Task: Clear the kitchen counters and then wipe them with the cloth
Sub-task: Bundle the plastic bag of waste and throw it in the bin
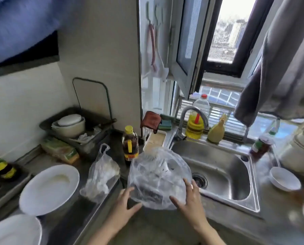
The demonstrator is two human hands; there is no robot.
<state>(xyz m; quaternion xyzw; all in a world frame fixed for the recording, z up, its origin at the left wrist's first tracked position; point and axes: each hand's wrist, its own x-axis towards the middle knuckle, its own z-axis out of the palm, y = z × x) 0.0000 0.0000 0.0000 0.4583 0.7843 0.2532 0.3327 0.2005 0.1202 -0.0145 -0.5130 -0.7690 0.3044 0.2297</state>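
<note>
A clear plastic bag (158, 175) with a dark container inside sits on the steel counter (165, 225) at the sink's left edge. My left hand (124, 204) touches its lower left side with spread fingers. My right hand (190, 198) presses its lower right side, fingers straight. A second knotted plastic bag (101, 172) stands just left of it. Two white plates (49, 188) (13, 230) lie at the near left. A brown-red cloth (151, 121) hangs beyond the sink, next to green sponges (165, 123).
The steel sink (218, 172) lies to the right, its tap (191, 117) behind. A yellow-capped oil bottle (130, 144), a dish rack (76, 126) with bowls, a green packet (61, 150), window-ledge bottles (195, 126), a sauce bottle (261, 147) and white bowls (284, 179) surround it.
</note>
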